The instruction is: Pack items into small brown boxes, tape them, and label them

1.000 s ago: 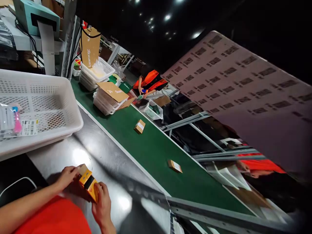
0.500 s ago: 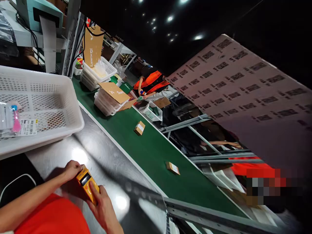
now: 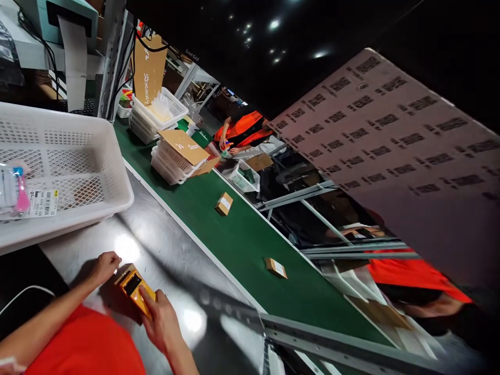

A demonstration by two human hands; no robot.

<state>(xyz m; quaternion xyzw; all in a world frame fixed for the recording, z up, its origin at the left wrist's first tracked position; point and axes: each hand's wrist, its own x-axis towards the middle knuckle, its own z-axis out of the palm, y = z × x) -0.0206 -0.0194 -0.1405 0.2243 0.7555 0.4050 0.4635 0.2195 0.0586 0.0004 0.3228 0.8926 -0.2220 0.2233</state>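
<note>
Currently, the right hand (image 3: 162, 317) has its grip clamped on the near end of a yellow item (image 3: 137, 298), thumb along the upper face, beside a dark window. Item tilted, low over the metal bench (image 3: 158, 226), in front of the wearer's red top (image 3: 84, 344); contact with the bench cannot be told. Left hand (image 3: 104, 266) just beyond the item's far end, fingers curled together; cannot tell whether anything thin is pinched there.

To the left, a white basket (image 3: 124, 195) with a clear packet (image 3: 10, 192) inside, pink piece and barcode label visible. Beyond the bench, a green belt (image 3: 244, 242) carries two small cartons, one nearer the stacked baskets (image 3: 166, 169), the other farther right. Across the belt, a co-worker in orange (image 3: 246, 125), hands near a white crate (image 3: 244, 182).
</note>
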